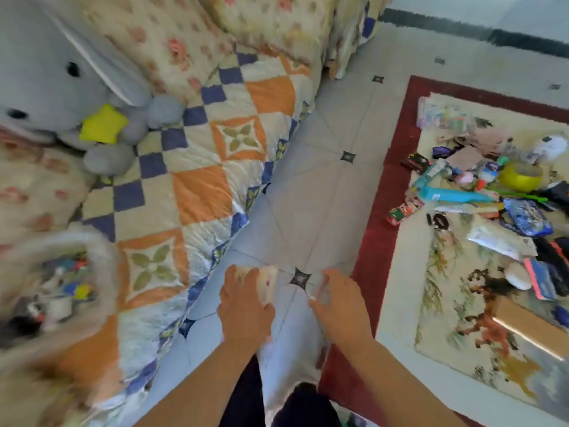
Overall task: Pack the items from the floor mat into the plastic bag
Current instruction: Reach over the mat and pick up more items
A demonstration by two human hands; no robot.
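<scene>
The person stands in the strip of tiled floor between the bed and the floor mat, both arms stretched forward and down. The left hand has its fingers curled over one side of the plastic bag, gripping the rim where a pale printed patch shows. The right hand holds the opposite side, fingers bent round the clear edge and pinching it. The mouth of the bag is spread between the two hands, and the thin, see-through body hangs down from them towards the person's legs. Whether anything lies inside it I cannot tell.

The items are in a loose heap on the cream middle of the red-bordered mat, well apart from the bag and off to the right of the right hand. Among them are a teal tube, a yellow bowl, a blue packet and a white packet.

To the left of the left hand, a patchwork quilt of orange, blue and cream squares hangs over the bed's edge. A grey plush rabbit lies on it, a yellow star at its chest.
</scene>
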